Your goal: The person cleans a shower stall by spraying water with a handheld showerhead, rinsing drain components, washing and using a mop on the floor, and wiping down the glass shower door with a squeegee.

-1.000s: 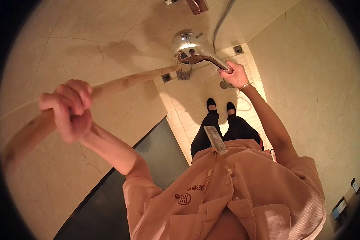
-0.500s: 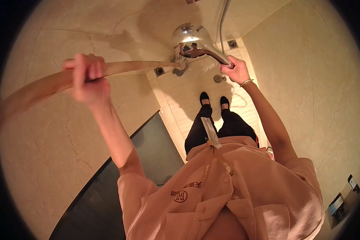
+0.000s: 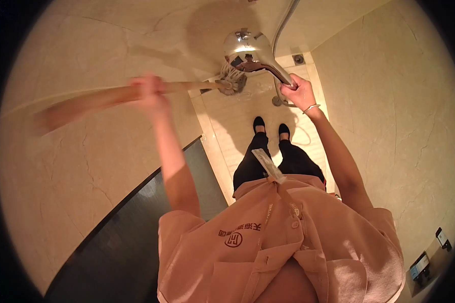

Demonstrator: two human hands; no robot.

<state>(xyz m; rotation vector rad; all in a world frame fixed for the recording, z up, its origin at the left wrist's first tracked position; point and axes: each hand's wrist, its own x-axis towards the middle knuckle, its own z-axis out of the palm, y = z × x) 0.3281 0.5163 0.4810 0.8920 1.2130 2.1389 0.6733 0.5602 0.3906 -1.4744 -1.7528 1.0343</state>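
My left hand point(image 3: 150, 93), blurred by motion, is wrapped round the wooden handle point(image 3: 103, 98) of a long scrubbing tool. The tool's greyish, wet, clumpy head point(image 3: 232, 87) is low by the left wall; I cannot tell whether it is a brush or a mop. In my right hand point(image 3: 300, 93) I grip the slim handle of a chrome hand shower point(image 3: 247, 50). Thin streams of water fall from the shower onto the tool's head, which it partly hides.
A grey shower hose point(image 3: 283, 25) hangs behind the hand shower. Round drains point(image 3: 277, 101) are set in the pale tiled floor point(image 3: 263, 106) near my black shoes point(image 3: 259, 124). Marble-look walls enclose both sides. A dark panel point(image 3: 151, 217) stands lower left, and wall fittings point(image 3: 419, 265) lower right.
My left hand has moved right with the wooden handle, and the tool's head has shifted slightly right. The hand shower has moved a little right; water still runs.
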